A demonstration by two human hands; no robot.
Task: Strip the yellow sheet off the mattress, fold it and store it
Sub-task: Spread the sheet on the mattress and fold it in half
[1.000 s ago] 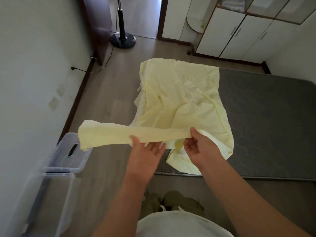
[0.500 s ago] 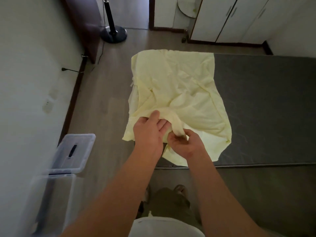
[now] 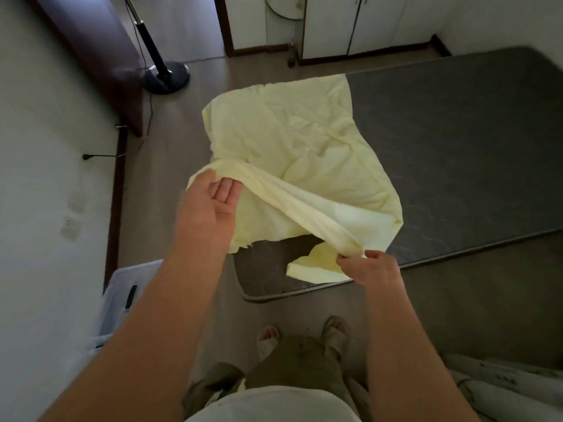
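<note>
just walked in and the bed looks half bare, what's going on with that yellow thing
A person stands at the corner of the dark grey mattress, folding the yellow sheet, which is bunched on that corner. Their left hand is palm up under one lifted edge, and their right hand pinches the other end of that edge. Most of the mattress is bare. A clear storage bin sits on the floor to their left.

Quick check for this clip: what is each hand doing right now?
Left hand: palm up, fingers under a raised edge of the pale yellow cotton sheet; grip cannot be told.
Right hand: pinching the sheet's gathered edge.
</note>
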